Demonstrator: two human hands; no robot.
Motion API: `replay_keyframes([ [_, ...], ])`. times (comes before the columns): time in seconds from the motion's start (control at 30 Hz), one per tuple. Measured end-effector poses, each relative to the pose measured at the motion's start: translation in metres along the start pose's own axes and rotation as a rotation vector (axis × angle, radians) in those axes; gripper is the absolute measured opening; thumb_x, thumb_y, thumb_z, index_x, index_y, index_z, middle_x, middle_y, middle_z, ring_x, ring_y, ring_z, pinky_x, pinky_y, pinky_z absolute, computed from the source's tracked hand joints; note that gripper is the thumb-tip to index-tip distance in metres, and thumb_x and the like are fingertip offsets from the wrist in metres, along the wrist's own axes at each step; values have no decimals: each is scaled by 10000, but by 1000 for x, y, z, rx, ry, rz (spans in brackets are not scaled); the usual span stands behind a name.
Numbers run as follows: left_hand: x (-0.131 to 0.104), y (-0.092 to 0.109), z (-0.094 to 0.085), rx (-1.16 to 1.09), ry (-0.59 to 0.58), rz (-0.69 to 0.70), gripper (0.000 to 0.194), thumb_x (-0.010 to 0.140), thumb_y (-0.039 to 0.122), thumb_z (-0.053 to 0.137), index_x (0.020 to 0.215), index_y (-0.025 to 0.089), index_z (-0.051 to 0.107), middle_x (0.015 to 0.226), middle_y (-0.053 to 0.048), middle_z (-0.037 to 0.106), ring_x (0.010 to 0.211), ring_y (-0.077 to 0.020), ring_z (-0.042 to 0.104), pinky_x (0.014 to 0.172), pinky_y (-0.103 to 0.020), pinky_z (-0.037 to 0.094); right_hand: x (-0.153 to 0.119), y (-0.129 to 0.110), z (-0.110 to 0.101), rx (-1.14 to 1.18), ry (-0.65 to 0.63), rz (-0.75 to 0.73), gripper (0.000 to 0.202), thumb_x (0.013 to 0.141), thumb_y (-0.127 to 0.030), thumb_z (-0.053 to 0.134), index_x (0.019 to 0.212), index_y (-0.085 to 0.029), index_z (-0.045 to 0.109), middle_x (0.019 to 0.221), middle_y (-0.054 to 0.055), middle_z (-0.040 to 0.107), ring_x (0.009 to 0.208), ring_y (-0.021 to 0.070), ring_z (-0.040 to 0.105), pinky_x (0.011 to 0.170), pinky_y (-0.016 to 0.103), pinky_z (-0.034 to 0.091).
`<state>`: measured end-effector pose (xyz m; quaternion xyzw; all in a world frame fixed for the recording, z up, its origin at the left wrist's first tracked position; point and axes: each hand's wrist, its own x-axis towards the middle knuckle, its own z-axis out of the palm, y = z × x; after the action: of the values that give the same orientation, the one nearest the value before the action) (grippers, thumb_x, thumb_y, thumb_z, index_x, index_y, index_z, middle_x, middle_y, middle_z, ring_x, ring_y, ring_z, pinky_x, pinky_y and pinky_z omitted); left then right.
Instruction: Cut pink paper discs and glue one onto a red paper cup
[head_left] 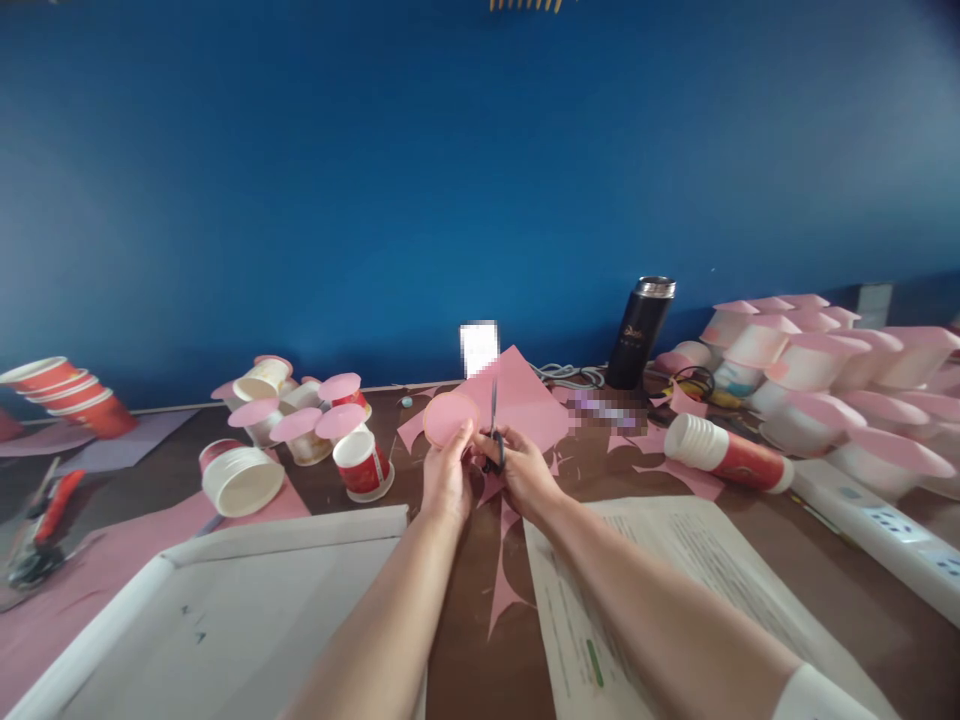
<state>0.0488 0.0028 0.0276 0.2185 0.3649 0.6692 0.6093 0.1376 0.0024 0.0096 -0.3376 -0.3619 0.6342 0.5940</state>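
Observation:
A round piece of pink paper (448,414) is pinched between the thumb and fingers of my left hand (448,475). Just to the right, my right hand (523,468) is closed on dark-handled scissors (493,450), whose blades point up and away. The scissors are close to the right edge of the round piece; whether they touch it I cannot tell. Behind both hands lies a larger sheet of pink paper (517,395). Pink offcuts (504,592) with curved edges lie on the brown table (480,665) beneath and in front of my hands.
Paper cups with pink discs (300,425) stand at the left and more (825,345) crowd the right. A black bottle (637,335), stacked cups (727,453) and a power strip (885,530) are rightward. A white box (285,530) and printed sheet (675,560) lie nearer.

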Motion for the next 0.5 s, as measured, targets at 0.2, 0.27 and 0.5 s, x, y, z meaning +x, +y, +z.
replay_keyframes([
  [0.2,16,3,-14,64,41,129,390,570,350,815,823,105,648,693,-27,652,592,-100,596,599,-223,454,-8,-10,1,-29,-111,85,358,667,-429,767,895,-170,671,653,-9,614,542,84,527,443,171,374],
  [0.27,16,2,-14,61,27,133,374,588,353,806,818,100,653,717,-38,663,612,-102,604,605,-217,462,-9,-13,1,-36,-139,112,366,675,-436,761,906,-165,676,652,-8,606,558,91,534,470,183,401],
  [0.5,8,6,-9,62,-74,68,368,625,398,770,781,92,636,617,-22,635,410,-77,509,452,-223,439,-6,-14,-4,-96,-169,153,414,651,-465,774,898,-142,699,704,24,627,613,103,551,518,198,396],
])
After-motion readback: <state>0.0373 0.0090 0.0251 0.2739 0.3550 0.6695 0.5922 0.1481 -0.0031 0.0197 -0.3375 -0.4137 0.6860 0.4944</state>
